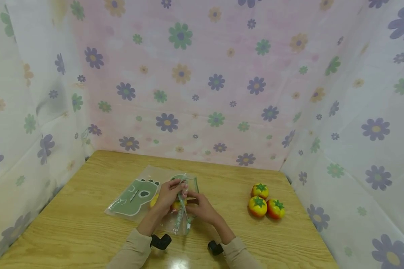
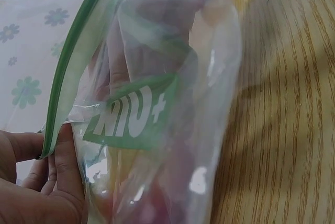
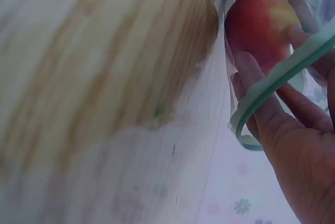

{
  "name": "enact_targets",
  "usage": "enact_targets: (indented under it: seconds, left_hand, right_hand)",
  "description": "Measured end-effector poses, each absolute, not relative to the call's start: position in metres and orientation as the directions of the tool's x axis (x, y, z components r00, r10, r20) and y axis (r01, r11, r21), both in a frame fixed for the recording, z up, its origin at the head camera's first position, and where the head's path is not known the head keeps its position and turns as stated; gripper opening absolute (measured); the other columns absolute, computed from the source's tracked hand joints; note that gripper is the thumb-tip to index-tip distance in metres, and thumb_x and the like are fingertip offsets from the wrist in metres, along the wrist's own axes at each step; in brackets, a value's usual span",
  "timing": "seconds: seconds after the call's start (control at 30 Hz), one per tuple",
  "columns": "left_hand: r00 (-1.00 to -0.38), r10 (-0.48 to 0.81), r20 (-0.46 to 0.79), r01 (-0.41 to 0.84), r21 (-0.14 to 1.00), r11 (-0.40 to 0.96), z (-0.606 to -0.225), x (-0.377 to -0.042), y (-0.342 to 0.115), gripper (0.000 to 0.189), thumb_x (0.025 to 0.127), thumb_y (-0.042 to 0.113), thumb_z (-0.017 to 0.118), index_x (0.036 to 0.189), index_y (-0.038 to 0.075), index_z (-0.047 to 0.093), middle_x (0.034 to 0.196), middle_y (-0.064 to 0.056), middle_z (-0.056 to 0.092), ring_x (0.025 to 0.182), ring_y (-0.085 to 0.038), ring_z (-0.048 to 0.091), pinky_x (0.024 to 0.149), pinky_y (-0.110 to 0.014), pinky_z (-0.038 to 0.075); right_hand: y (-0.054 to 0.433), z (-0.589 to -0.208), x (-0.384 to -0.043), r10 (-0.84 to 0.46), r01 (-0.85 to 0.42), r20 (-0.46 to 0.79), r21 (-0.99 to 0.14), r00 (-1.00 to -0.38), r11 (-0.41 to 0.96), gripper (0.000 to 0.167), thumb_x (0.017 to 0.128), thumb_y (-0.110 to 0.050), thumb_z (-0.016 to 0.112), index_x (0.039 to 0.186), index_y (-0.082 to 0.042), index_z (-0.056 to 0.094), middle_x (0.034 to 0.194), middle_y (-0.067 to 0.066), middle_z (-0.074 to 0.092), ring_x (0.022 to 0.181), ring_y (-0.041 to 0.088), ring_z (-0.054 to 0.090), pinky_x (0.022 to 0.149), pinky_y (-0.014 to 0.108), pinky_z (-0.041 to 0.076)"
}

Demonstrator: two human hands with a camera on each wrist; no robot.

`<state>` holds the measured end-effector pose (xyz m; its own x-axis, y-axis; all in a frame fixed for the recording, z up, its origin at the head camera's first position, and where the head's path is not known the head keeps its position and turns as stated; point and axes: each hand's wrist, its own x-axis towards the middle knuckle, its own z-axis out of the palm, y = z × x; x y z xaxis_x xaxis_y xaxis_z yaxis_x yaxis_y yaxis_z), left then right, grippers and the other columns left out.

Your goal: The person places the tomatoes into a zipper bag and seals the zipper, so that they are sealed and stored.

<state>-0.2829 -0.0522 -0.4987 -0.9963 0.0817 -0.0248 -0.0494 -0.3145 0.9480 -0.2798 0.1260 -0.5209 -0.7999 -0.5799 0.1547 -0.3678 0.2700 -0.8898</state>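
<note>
Partly unzipped bag, fruit inside, left hand pinching rim, right hand, grip unclear

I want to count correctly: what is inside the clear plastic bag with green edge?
Inside the bag, at least two round red-and-yellow fruits show. The left hand covers part; any others cannot be seen.

Looked forward and down from the head, well back, across the wooden table to the floral curtain in the upper frame. Faced the zip bag closely, mid-frame, from the left wrist. Peered closely from the right wrist along the right hand toward the bag's mouth, frame right. Shared bag, table and curtain throughout.
</note>
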Motion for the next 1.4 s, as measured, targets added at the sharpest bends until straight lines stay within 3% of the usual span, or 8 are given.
enact_targets:
  seconds: [0.27,0.43,0.57,0.83,1.1,1.4]
  left_hand:
    - [-0.998,0.061,-0.034,-0.051,0.952,-0.302,-0.496,-0.284,-0.053,0.038,0.102,0.004,0.059,0.135,-0.013,0.052,0.103,-0.018,0.071,0.069,-0.009,0.063,0.063,-0.018,0.057]
    - [-0.998,0.054,-0.026,-0.041,0.956,-0.290,-0.495,-0.284,-0.054,0.041,0.102,0.003,0.059,0.138,-0.014,0.050,0.108,-0.023,0.071,0.071,-0.009,0.064,0.064,-0.019,0.058]
    - [-0.998,0.058,-0.029,-0.045,0.953,-0.299,-0.497,-0.285,-0.053,0.041,0.102,0.002,0.058,0.138,-0.014,0.048,0.107,-0.022,0.071,0.071,-0.009,0.064,0.064,-0.019,0.058]
    - [-0.999,0.045,-0.028,-0.041,0.948,-0.315,-0.500,-0.288,-0.053,0.038,0.101,-0.001,0.057,0.136,-0.015,0.049,0.105,-0.025,0.070,0.069,-0.009,0.065,0.062,-0.019,0.059]
    - [-0.998,0.048,-0.028,-0.042,0.947,-0.319,-0.501,-0.286,-0.055,0.037,0.101,-0.001,0.058,0.135,-0.016,0.049,0.099,-0.018,0.072,0.069,-0.009,0.065,0.062,-0.020,0.059]
    - [-0.998,0.052,-0.028,-0.043,0.948,-0.314,-0.501,-0.283,-0.055,0.039,0.102,0.000,0.058,0.136,-0.016,0.048,0.104,-0.024,0.070,0.069,-0.010,0.064,0.062,-0.020,0.059]
  right_hand:
    - [0.134,-0.510,-0.278,-0.601,-0.386,0.148,-0.876,-0.785,0.289,0.047,0.102,-0.001,0.057,0.148,0.004,0.047,0.149,0.025,0.050,0.125,0.047,0.058,0.096,0.033,0.058]
    - [0.142,-0.495,-0.270,-0.580,-0.372,0.129,-0.871,-0.804,0.322,0.042,0.101,0.002,0.057,0.142,0.011,0.051,0.142,0.032,0.053,0.121,0.052,0.058,0.095,0.045,0.059]
    - [0.152,-0.492,-0.268,-0.535,-0.385,0.157,-0.856,-0.830,0.346,0.037,0.102,-0.002,0.058,0.136,0.011,0.056,0.135,0.030,0.059,0.118,0.046,0.061,0.098,0.050,0.055]
    - [0.184,-0.503,-0.280,-0.448,-0.400,0.232,-0.856,-0.864,0.328,0.035,0.103,-0.014,0.061,0.133,0.005,0.062,0.128,0.025,0.065,0.114,0.040,0.064,0.090,0.025,0.057]
    - [0.213,-0.502,-0.277,-0.359,-0.344,0.221,-0.881,-0.907,0.325,0.036,0.102,-0.012,0.062,0.132,0.007,0.061,0.126,0.030,0.065,0.115,0.039,0.064,0.089,0.021,0.057]
    - [0.244,-0.496,-0.266,-0.202,-0.298,0.235,-0.870,-0.951,0.392,0.030,0.101,-0.008,0.063,0.129,0.003,0.065,0.126,0.026,0.066,0.119,0.038,0.062,0.094,0.020,0.054]
